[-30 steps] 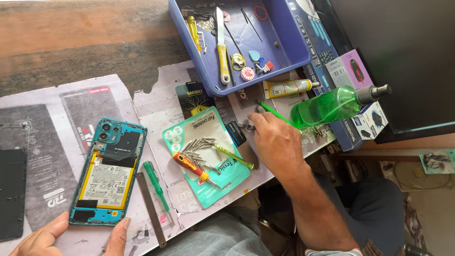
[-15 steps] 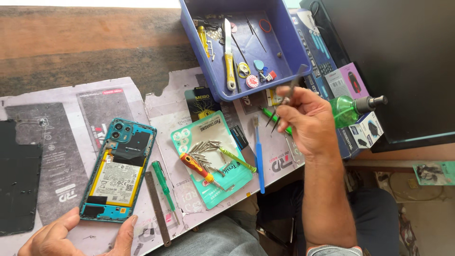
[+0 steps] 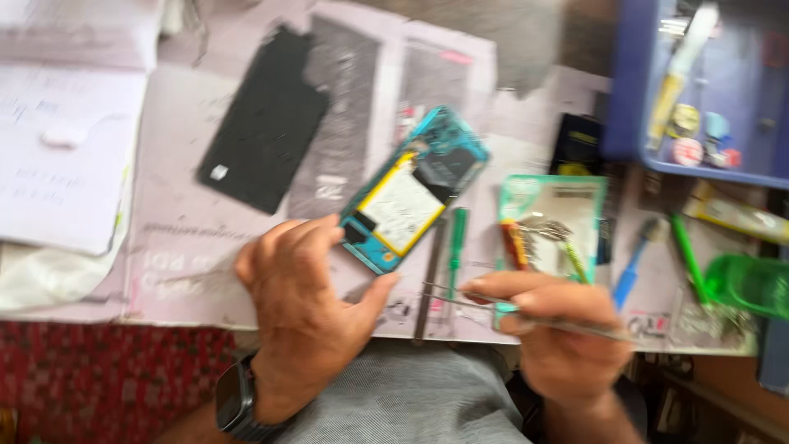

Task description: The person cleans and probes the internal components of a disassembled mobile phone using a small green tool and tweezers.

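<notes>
While left hand (image 3: 304, 308) at opened phone (image 3: 415, 191), teal rectangular packet (image 3: 552, 218) just right.

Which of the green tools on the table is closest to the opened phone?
The green screwdriver lying upright just right of the opened phone, beside a dark metal bar. The other green tool lies far off to the right, near the green bottle.
</notes>
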